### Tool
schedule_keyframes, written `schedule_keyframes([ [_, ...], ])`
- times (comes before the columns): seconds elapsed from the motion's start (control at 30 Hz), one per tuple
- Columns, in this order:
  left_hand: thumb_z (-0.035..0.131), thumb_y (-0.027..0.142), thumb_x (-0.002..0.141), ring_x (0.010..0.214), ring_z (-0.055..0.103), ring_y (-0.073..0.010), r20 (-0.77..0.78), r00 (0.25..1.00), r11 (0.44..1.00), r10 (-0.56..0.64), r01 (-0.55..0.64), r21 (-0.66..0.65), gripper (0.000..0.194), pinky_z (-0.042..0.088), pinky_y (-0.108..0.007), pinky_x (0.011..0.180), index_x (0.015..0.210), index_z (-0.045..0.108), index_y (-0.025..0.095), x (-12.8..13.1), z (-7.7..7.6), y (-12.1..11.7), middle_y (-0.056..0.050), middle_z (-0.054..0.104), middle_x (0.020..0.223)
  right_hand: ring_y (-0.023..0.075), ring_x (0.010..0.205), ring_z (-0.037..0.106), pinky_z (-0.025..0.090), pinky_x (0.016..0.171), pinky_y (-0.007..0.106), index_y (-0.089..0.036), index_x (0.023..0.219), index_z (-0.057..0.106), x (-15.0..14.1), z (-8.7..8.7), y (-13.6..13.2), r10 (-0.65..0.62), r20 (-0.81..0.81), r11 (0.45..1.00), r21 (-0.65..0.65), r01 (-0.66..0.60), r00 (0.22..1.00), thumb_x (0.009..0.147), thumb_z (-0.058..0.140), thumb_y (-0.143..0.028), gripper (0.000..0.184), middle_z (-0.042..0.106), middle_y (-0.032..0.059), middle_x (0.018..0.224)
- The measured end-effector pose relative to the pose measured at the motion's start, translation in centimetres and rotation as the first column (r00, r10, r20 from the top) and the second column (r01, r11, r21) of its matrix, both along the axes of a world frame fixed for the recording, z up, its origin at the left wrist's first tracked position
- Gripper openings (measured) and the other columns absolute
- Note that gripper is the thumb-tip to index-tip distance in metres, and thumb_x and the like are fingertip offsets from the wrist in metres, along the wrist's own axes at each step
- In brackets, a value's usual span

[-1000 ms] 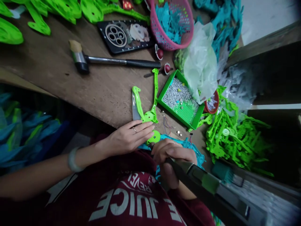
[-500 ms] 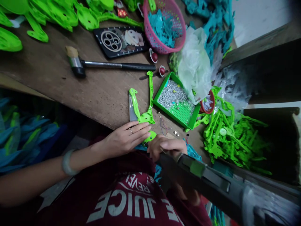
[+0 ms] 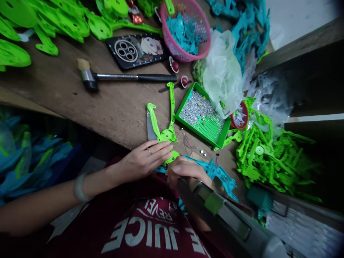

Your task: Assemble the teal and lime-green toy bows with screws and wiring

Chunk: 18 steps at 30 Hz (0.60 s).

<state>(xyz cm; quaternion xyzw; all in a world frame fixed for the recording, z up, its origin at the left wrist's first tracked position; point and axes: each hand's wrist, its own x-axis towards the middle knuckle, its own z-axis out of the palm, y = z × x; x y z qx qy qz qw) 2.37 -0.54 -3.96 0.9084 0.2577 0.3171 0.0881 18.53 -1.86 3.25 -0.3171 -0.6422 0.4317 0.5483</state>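
Note:
My left hand point(image 3: 142, 159) lies across a bright green plastic part point(image 3: 167, 135), its fingers stretched flat over the middle and the thumb hidden. Two long arms of this part reach away over the table, and a grey blade-like piece point(image 3: 151, 125) lies along one of them. Beyond my fingertips shows a round green end point(image 3: 172, 157) with a small dark spot. My right hand point(image 3: 188, 172) is closed around a dark grey electric screwdriver point(image 3: 215, 204), its front end close to that round end. The tip is hidden by my fingers.
A green tray point(image 3: 199, 138) of small metal screws stands beyond the part, near a plastic bag point(image 3: 223, 75) and a pink basket point(image 3: 185, 55). A mallet point(image 3: 134, 77) and phone point(image 3: 126, 50) lie farther back. Green parts point(image 3: 268, 154) are piled right; blue parts point(image 3: 215, 168) lie beside my right hand.
The rear of the screwdriver has swung down and toward me, uncovering more of the blue parts. My left hand stays on the green part. The view has shifted slightly.

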Motion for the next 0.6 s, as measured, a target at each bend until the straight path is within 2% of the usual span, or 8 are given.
schedule_keyframes([
  [0.1, 0.044, 0.017, 0.102, 0.136, 0.054, -0.0255, 0.008, 1.000, 1.000, -0.007, 0.007, 0.013, 0.035, 0.045, -0.042, 0.114, 0.132, 0.058, 0.008, -0.1, 0.1, 0.0, -0.013, 0.060, 0.143, 0.0123, 0.049, 0.056, 0.053, 0.048, 0.024, -0.024, 0.121, 0.063, 0.0, 0.4, -0.2, 0.010, 0.014, 1.000, 0.004, -0.010, 1.000, 0.098, 0.056, -0.027, 0.025, 0.056, -0.0044, 0.058],
  [0.23, 0.044, 0.021, 0.103, 0.135, 0.054, -0.0264, -0.007, 1.000, 1.000, -0.010, 0.010, 0.006, 0.034, 0.046, -0.044, 0.112, 0.130, 0.060, 0.009, 0.0, 0.1, 0.1, -0.014, 0.059, 0.144, 0.0111, 0.048, 0.054, 0.052, 0.048, 0.024, -0.022, 0.114, 0.058, 0.4, 0.8, -0.3, -0.012, 0.026, 0.995, 0.094, 0.009, 1.000, 0.090, 0.063, -0.020, 0.024, 0.052, -0.0067, 0.060],
  [0.4, 0.047, 0.027, 0.103, 0.137, 0.052, -0.0282, -0.010, 1.000, 0.999, -0.027, 0.027, -0.040, 0.036, 0.044, -0.045, 0.113, 0.132, 0.058, 0.009, 0.0, 0.2, -0.2, -0.015, 0.058, 0.145, 0.0141, 0.052, 0.055, 0.053, 0.052, 0.029, -0.024, 0.108, 0.059, 0.1, 1.1, -1.0, -0.074, 0.041, 0.997, 0.004, 0.073, 0.996, 0.090, 0.060, -0.019, 0.019, 0.050, -0.0056, 0.060],
  [0.47, 0.053, 0.040, 0.101, 0.139, 0.049, -0.0315, -0.020, 0.999, 0.991, -0.050, 0.047, -0.127, 0.045, 0.042, -0.049, 0.113, 0.134, 0.057, 0.009, -0.3, 1.0, -0.3, -0.018, 0.055, 0.147, 0.0142, 0.052, 0.053, 0.052, 0.051, 0.029, -0.026, 0.109, 0.059, 0.2, 1.4, -1.4, -0.110, 0.033, 0.994, -0.024, 0.111, 0.993, 0.090, 0.061, -0.021, 0.020, 0.049, -0.0063, 0.058],
  [0.53, 0.058, 0.055, 0.095, 0.142, 0.045, -0.0358, 0.000, 0.998, 0.969, -0.063, 0.062, -0.238, 0.062, 0.041, -0.054, 0.113, 0.136, 0.055, 0.008, -0.5, 2.3, -0.1, -0.021, 0.050, 0.150, 0.0139, 0.049, 0.050, 0.050, 0.049, 0.028, -0.028, 0.112, 0.058, 0.6, 2.0, -1.6, -0.150, 0.004, 0.988, -0.039, 0.150, 0.989, 0.091, 0.060, -0.027, 0.021, 0.045, -0.0076, 0.055],
  [0.6, 0.061, 0.057, 0.092, 0.143, 0.041, -0.0369, 0.055, 0.997, 0.952, -0.053, 0.067, -0.299, 0.065, 0.040, -0.056, 0.113, 0.136, 0.056, 0.009, -0.1, 3.7, 1.0, -0.022, 0.047, 0.153, 0.0139, 0.046, 0.046, 0.048, 0.048, 0.027, -0.034, 0.115, 0.053, 1.3, 3.0, -1.3, -0.166, 0.059, 0.981, -0.090, 0.171, 0.984, 0.093, 0.058, -0.040, 0.024, 0.039, -0.0094, 0.052],
])
